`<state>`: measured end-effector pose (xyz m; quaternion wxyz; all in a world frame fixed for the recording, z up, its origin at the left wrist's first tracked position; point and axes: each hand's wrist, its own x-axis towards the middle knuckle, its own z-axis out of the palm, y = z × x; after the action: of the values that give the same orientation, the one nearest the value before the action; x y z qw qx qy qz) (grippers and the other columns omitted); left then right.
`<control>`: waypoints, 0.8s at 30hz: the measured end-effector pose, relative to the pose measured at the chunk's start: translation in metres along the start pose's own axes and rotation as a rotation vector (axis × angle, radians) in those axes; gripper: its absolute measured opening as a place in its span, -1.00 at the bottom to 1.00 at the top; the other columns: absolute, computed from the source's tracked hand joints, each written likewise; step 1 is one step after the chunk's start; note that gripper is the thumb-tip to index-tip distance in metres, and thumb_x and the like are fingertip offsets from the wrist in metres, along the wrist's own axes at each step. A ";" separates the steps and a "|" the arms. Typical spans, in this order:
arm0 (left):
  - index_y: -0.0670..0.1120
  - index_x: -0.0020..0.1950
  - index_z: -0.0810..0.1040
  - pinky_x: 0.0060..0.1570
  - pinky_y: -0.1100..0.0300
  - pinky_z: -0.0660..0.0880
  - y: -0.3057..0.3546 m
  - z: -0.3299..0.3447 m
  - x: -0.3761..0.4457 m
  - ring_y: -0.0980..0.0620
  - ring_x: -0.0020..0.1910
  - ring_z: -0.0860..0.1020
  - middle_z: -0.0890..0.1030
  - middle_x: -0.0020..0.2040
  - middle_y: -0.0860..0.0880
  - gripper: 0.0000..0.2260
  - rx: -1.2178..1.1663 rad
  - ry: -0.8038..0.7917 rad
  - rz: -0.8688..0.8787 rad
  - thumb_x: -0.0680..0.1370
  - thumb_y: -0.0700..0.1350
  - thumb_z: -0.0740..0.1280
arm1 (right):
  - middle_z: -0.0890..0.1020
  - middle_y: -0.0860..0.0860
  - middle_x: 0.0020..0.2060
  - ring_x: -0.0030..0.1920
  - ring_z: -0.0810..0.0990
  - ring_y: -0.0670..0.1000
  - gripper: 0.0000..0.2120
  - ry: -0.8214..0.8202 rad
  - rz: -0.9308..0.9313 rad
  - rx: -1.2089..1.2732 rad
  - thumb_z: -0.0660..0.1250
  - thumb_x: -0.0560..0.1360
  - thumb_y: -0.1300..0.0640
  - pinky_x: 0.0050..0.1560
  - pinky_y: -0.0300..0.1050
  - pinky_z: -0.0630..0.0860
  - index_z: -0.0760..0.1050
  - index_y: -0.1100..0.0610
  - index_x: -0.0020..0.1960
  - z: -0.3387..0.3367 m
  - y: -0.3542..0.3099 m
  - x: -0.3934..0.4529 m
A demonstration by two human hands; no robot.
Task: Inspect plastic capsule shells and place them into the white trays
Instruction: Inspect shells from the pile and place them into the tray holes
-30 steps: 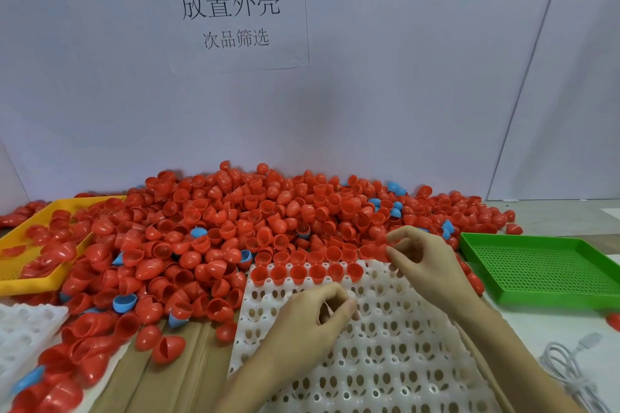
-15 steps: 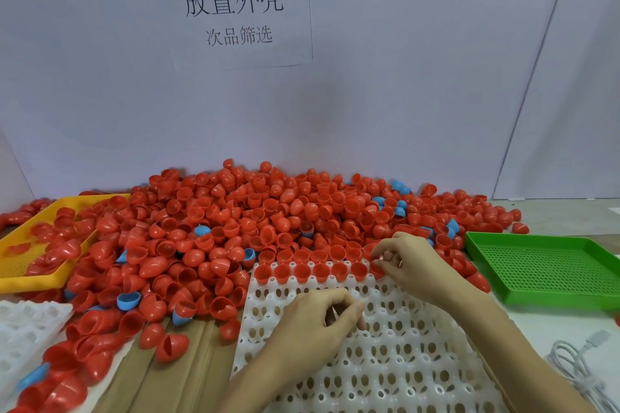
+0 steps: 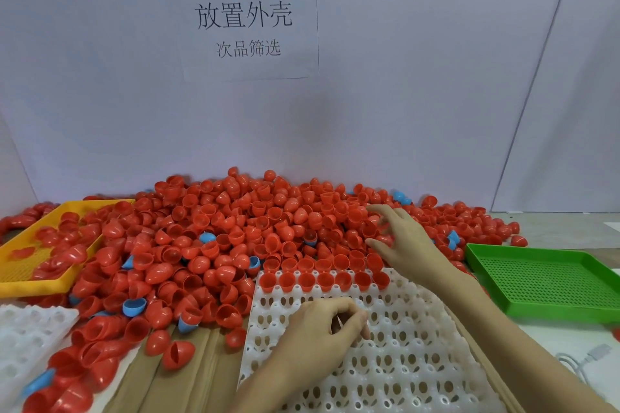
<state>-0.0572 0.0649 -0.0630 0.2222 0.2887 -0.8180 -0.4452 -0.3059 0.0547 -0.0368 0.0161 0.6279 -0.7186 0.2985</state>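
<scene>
A big heap of red capsule shells [image 3: 241,231], with a few blue ones mixed in, covers the back of the table. In front lies a white tray [image 3: 396,362] with rows of holes; its far row holds several red shells [image 3: 323,280]. My left hand [image 3: 322,335] rests on the tray, fingers curled loosely, holding nothing I can see. My right hand [image 3: 402,241] reaches over the heap past the tray's far right corner, fingers spread and empty.
A yellow tray [image 3: 30,285] with red shells sits at the left. A green perforated tray [image 3: 550,278] is at the right. A second white tray [image 3: 23,335] lies at the lower left, and a white cable [image 3: 583,362] at the lower right. Brown cardboard lies under the tray.
My right hand left the tray's far row, where it set a shell, and moved up and back over the heap with fingers spreading. The left hand stayed on the tray.
</scene>
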 end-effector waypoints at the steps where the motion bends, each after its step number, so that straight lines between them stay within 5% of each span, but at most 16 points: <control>1: 0.06 -0.12 0.69 -0.25 0.33 0.47 0.000 0.000 0.000 0.22 -0.38 0.46 0.62 -0.30 0.15 -0.72 0.000 0.001 0.000 0.69 0.10 0.29 | 0.47 -0.01 0.28 0.07 0.58 -0.07 -0.36 -0.005 -0.026 -0.015 0.44 0.61 0.05 0.17 -0.19 0.53 0.26 -0.11 0.61 0.003 -0.002 0.010; 6: 0.08 -0.14 0.67 -0.24 0.35 0.46 -0.001 0.000 0.000 0.23 -0.36 0.46 0.63 -0.29 0.16 -0.72 0.002 0.000 0.003 0.69 0.11 0.30 | 0.23 0.06 0.64 0.57 0.34 0.12 -0.26 -0.107 -0.118 -0.277 0.38 0.65 0.18 0.38 0.09 0.55 0.12 -0.20 0.67 0.024 -0.013 0.052; 11: 0.09 -0.15 0.66 -0.25 0.34 0.50 0.000 -0.001 0.000 0.23 -0.37 0.48 0.64 -0.28 0.17 -0.71 -0.007 0.002 -0.001 0.69 0.12 0.29 | 0.49 0.04 0.36 0.34 0.49 0.08 -0.34 -0.063 -0.151 -0.407 0.25 0.58 0.47 0.00 -0.17 0.51 0.37 -0.02 0.58 0.041 -0.012 0.062; 19: 0.05 -0.12 0.68 -0.15 0.16 0.58 -0.001 -0.001 -0.001 0.18 -0.35 0.50 0.68 -0.20 0.05 -0.71 0.001 0.011 0.014 0.70 0.11 0.28 | 0.60 0.00 0.30 0.20 0.61 -0.02 -0.60 0.136 -0.180 -0.032 0.36 0.65 0.26 0.30 -0.05 0.58 0.53 0.04 0.47 0.020 -0.013 0.028; 24: 0.08 -0.03 0.65 -0.19 0.28 0.54 -0.001 -0.002 0.000 0.23 -0.33 0.54 0.68 -0.20 0.06 -0.80 -0.030 0.052 0.020 0.70 0.08 0.29 | 0.67 -0.22 0.08 0.11 0.63 -0.27 -0.67 0.158 -0.055 0.329 0.47 0.60 0.17 0.08 -0.32 0.60 0.61 -0.17 0.27 -0.005 -0.020 -0.005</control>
<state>-0.0556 0.0638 -0.0626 0.2523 0.2885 -0.8081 -0.4474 -0.2886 0.0605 -0.0270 -0.0225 0.6159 -0.6391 0.4600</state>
